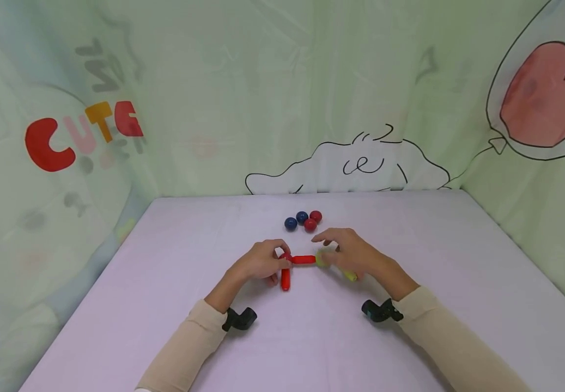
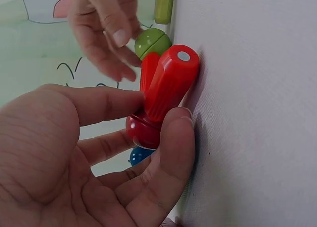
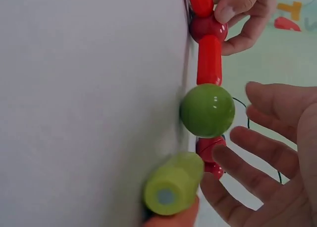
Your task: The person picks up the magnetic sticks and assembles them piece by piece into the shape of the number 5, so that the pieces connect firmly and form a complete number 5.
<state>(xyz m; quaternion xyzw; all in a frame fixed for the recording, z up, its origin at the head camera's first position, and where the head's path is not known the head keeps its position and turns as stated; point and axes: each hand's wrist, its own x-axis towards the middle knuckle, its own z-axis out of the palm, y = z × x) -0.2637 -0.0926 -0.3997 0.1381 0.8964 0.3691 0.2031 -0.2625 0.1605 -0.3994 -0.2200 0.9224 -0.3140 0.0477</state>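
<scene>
My left hand pinches a red ball where a red stick meets it; this stick points toward me and has a pale round spot on its end. A second red stick runs rightward from the ball to a green ball. Over the green ball's right side is my right hand, its fingers spread and lightly bent, holding nothing. Under that hand lies a yellow-green stick, blurred in the right wrist view, with one finger right beside it.
Behind the hands, two blue balls and two red balls sit close together on the white tabletop. A printed curtain hangs behind the table. Each wrist carries a black camera.
</scene>
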